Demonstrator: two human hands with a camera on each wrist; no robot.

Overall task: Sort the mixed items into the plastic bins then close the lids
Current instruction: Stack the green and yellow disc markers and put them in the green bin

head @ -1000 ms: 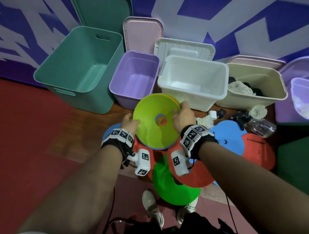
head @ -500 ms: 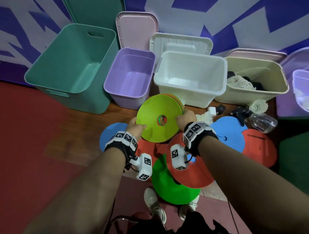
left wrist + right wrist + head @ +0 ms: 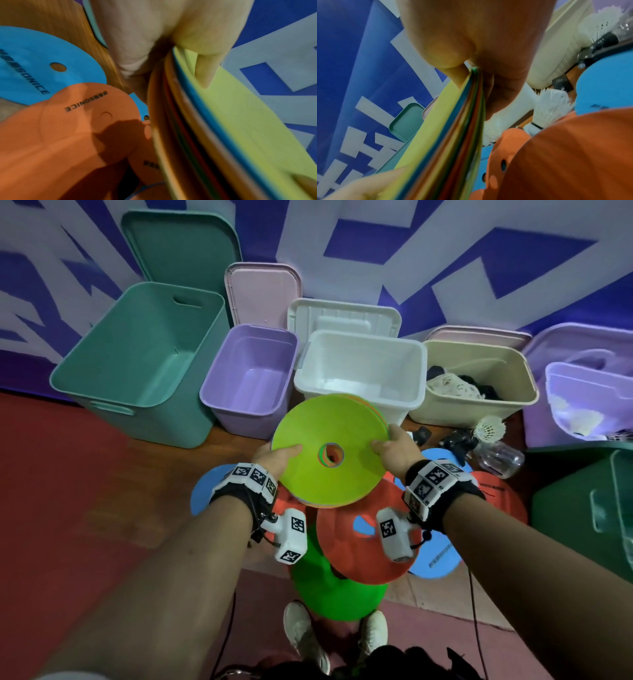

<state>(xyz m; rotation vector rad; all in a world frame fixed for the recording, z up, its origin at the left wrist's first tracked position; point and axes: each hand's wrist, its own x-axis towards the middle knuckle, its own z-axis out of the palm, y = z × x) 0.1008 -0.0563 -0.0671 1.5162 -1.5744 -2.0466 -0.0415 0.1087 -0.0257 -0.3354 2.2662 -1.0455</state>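
Note:
I hold a stack of flat coloured discs (image 3: 329,450), yellow-green on top, tilted above the floor in front of the bins. My left hand (image 3: 277,455) grips its left edge with the thumb on top. My right hand (image 3: 394,445) grips the right edge. The left wrist view shows the stack's layered edges (image 3: 180,121) pinched between thumb and fingers; the right wrist view shows the same stack (image 3: 462,128) from the other side. Open bins stand behind: teal (image 3: 113,392), purple (image 3: 219,405), white (image 3: 416,385), beige (image 3: 527,392).
More discs lie on the floor: orange (image 3: 349,539), green (image 3: 335,594), blue (image 3: 442,563). Shuttlecocks (image 3: 489,429), a clear bottle (image 3: 500,460) and small black items lie right of them. Lids lean on the wall behind the bins. A dark green bin (image 3: 582,508) stands right.
The disc stack, held in both hands, has dipped and come back up, tilting flatter in front of the white and purple bins. The camera view has shifted.

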